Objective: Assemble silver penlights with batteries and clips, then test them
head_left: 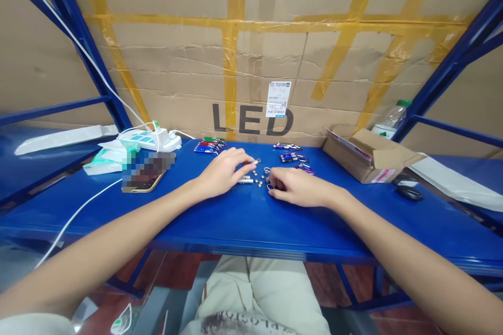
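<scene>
My left hand (225,174) pinches a small silver tube (257,161) between thumb and fingertips, its end pointing to the right. Under that hand another silver tube (246,181) lies on the blue table. Several small round button cells (260,183) are scattered between my two hands. My right hand (301,186) is closed and low over the table, its fingers curled at some small metal clips (269,187); what sits inside the fingers is hidden. Beyond the hands lie blue keychain flashlights (293,157) with clips, and a group of red, green and blue ones (208,146).
On the left are a phone (147,180), a white power strip (145,139) with cables and a tissue pack (106,159). To the right stand an open cardboard box (367,154), a black mouse (409,192) and a bottle (393,118). A big carton (176,73) walls off the back.
</scene>
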The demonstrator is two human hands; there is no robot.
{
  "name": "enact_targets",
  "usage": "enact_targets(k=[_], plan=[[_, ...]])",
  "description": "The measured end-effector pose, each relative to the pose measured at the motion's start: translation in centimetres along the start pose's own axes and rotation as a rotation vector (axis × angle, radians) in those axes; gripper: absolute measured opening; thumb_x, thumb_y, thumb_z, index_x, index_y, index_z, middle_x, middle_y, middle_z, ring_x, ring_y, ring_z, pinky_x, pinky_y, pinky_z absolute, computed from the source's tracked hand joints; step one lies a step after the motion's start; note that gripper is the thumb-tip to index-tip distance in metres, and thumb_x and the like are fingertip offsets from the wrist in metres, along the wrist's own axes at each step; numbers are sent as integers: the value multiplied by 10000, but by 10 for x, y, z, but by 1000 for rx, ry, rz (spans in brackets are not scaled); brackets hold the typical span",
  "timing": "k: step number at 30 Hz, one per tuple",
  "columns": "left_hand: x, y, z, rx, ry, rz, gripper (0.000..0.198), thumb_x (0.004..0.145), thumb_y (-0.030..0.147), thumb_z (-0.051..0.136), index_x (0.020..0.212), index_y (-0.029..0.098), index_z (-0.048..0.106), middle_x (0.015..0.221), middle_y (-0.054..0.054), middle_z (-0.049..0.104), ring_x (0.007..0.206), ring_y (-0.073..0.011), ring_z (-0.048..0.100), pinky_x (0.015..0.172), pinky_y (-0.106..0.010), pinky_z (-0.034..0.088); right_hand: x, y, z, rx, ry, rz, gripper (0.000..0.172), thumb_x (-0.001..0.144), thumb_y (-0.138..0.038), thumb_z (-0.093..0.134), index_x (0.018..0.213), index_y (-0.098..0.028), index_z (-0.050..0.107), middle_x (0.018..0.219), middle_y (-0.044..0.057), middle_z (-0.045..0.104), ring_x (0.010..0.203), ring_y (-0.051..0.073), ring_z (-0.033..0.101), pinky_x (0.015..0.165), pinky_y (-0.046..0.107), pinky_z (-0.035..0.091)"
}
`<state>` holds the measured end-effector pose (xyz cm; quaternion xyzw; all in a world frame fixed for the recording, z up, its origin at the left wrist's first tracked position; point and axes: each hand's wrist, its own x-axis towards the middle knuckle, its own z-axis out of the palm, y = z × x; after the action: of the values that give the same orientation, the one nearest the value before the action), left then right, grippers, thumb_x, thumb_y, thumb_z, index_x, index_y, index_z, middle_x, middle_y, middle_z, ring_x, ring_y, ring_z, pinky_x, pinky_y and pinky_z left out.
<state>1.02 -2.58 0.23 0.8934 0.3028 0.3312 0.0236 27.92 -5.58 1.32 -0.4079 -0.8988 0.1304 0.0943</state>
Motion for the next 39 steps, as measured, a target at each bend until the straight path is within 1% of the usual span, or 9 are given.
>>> enact_targets(k=[4,8,12,17,20,26,29,34,39], plan=[[0,-1,1,-8,-8,-1,300,1122,410,543,1175,202,753,1091,-82,745,1041,-255,654,968,-399,501,6,-8,-21,-75,-225,35,54,976,-238,633,942,-208,605,943,61,726,781,202,630,694,296,419],[0,-1,1,-10,-10,5,299,1127,402,534,1186,202,748,1117,-85,751,1071,-258,656,995,-410,494,15,-15,-28,-136,-305,17,69,946,-215,640,899,-212,589,890,51,717,729,190,601,664,292,407],[0,0,-1,-5,-42,3,329,1135,415,512,1178,192,751,1107,-90,745,1053,-257,648,963,-414,501,16,-11,-16,-35,-191,7,76,917,-174,647,905,-213,582,896,41,718,762,189,624,691,285,428],[0,1,-4,-21,-78,21,318,1138,402,512,1202,193,743,1102,-85,742,1040,-246,639,963,-404,498,13,4,3,58,-4,-158,111,906,-119,624,954,-214,594,919,31,681,793,194,604,733,302,456],[0,0,-4,-18,-69,10,319,1137,406,511,1190,195,744,1075,-84,736,1028,-245,641,952,-396,498,13,8,6,92,-11,-243,84,950,-130,604,924,-209,594,970,51,667,842,200,607,796,322,483],[-1,-3,-2,-27,-66,14,333,1131,427,514,1185,196,748,1066,-85,740,1028,-248,644,966,-400,501,10,4,4,113,-58,-204,13,1008,-198,610,997,-202,605,1046,69,653,885,208,624,829,338,507],[-1,-3,-1,-29,-54,19,333,1127,428,522,1180,193,752,1051,-83,730,1024,-244,646,953,-388,508,8,1,5,98,-59,-224,63,1050,-223,558,1002,-204,594,1070,81,642,897,211,625,842,344,515],[-2,-2,-2,-39,-52,20,319,1125,416,533,1180,190,750,1045,-76,724,1014,-237,643,954,-387,510,7,-1,6,71,-21,-179,120,1069,-260,537,970,-204,573,998,76,656,782,192,583,750,328,486],[-1,-2,-3,-39,-66,20,318,1127,413,526,1178,190,747,1044,-76,725,1015,-243,640,958,-403,509,9,5,6,113,40,-173,95,1002,-172,591,920,-212,563,889,32,686,756,183,597,723,302,445]])
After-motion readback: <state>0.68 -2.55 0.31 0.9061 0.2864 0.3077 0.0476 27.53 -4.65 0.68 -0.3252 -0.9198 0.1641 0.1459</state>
